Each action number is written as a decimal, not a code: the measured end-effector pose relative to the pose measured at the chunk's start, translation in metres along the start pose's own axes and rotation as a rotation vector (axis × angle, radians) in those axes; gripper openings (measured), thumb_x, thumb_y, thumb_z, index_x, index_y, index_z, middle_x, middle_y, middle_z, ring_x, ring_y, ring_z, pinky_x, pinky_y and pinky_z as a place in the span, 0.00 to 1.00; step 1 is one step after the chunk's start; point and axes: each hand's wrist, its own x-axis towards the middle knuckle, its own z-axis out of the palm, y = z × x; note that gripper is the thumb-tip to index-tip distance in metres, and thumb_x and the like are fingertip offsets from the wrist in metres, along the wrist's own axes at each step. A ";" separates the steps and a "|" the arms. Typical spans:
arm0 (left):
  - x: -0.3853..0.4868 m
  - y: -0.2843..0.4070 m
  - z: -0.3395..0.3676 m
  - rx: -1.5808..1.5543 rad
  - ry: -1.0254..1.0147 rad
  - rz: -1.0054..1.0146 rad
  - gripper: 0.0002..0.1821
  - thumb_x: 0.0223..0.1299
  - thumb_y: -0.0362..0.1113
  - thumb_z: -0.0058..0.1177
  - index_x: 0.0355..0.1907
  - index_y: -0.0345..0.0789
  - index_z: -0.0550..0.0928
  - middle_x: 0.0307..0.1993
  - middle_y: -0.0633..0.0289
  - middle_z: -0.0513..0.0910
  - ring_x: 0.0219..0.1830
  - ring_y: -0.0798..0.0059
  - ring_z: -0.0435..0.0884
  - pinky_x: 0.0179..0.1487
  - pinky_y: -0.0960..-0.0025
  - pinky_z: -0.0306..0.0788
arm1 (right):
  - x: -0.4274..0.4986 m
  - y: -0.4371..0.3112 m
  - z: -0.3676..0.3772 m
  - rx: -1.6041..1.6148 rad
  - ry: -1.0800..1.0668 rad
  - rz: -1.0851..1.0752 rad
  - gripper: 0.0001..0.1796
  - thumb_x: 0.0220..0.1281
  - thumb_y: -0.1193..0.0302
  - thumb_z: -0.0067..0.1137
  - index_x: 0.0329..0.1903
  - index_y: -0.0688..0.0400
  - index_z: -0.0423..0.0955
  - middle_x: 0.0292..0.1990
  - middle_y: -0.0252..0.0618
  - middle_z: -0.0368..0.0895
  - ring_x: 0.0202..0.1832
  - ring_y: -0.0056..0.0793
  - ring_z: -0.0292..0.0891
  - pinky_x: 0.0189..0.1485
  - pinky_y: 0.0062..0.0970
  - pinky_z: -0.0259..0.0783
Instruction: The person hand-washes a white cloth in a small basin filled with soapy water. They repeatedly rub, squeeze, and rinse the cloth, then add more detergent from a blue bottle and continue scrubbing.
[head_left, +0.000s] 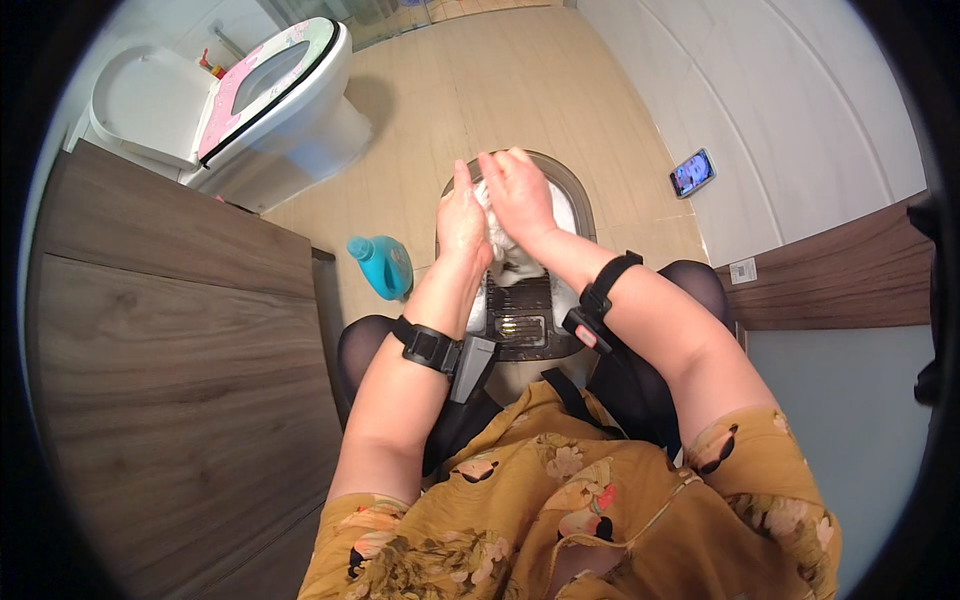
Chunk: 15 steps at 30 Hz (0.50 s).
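Observation:
A wet white cloth (519, 268) is held between my two hands over a dark translucent washbasin (583, 214). My left hand (461, 223) is against the cloth's left side, wet, with its fingers stretched away from me. On the other side my right hand (519, 193) bends over the cloth and hides much of it. The cloth's lower end hangs over the ridged washboard (519, 301) built into the basin. White suds (562, 208) lie in the basin to either side of the board.
Left of the basin stands a turquoise detergent bottle (381, 266). Farther left are a wooden cabinet (180, 360) and a toilet (322, 112) with its lid raised. A phone (693, 174) with a lit screen leans against the right wall. Tiled floor (442, 97) stretches beyond the basin.

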 end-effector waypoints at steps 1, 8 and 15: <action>0.001 -0.002 0.002 -0.096 -0.173 0.018 0.25 0.73 0.56 0.39 0.31 0.37 0.78 0.28 0.65 0.79 0.28 0.78 0.76 0.30 0.71 0.70 | 0.000 -0.002 0.004 0.062 -0.052 -0.002 0.15 0.65 0.60 0.49 0.32 0.59 0.74 0.34 0.49 0.73 0.37 0.52 0.73 0.38 0.47 0.69; 0.013 -0.012 -0.011 0.044 -0.067 0.041 0.27 0.72 0.56 0.41 0.35 0.33 0.80 0.33 0.61 0.81 0.34 0.75 0.78 0.36 0.69 0.73 | 0.005 0.008 0.014 0.009 -0.017 0.002 0.17 0.67 0.59 0.50 0.31 0.60 0.73 0.35 0.50 0.74 0.38 0.55 0.73 0.40 0.46 0.69; 0.012 0.003 -0.017 -0.149 -0.197 -0.094 0.27 0.69 0.60 0.44 0.31 0.35 0.76 0.30 0.60 0.80 0.31 0.74 0.79 0.34 0.67 0.74 | -0.012 0.028 0.030 0.079 -0.185 -0.318 0.17 0.68 0.61 0.53 0.30 0.62 0.70 0.28 0.48 0.70 0.30 0.43 0.70 0.35 0.37 0.67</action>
